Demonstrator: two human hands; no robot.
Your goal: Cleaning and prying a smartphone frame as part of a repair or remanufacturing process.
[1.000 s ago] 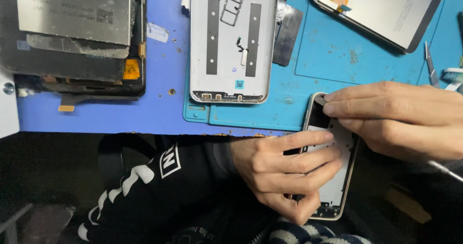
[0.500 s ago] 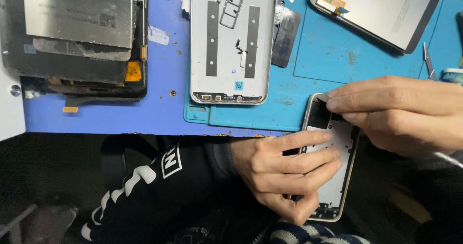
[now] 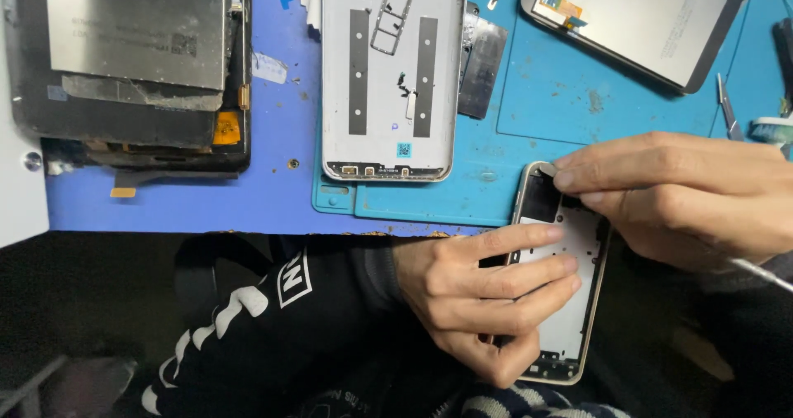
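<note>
A blue rubber work mat (image 3: 578,112) covers the bench top. On its left lies a stack of dark flat screen panels with grey metal backs (image 3: 136,63). At the middle lies a silver phone back cover (image 3: 387,75), inner face up, with two dark strips. At the upper right rests a grey phone display assembly (image 3: 636,21) with an orange flex patch, set at a slant.

Below the mat's near edge, over the person's dark lap, is a slim gold-rimmed phone frame with a white inner plate (image 3: 566,302). The left hand (image 3: 475,298), in a black sleeve with white marks, is wrapped around the frame's left side, fingers lying across its face. The right hand (image 3: 686,191) has its fingertips pressed together on the frame's top corner.

Metal tweezers (image 3: 727,108) lie by the mat's right edge.
</note>
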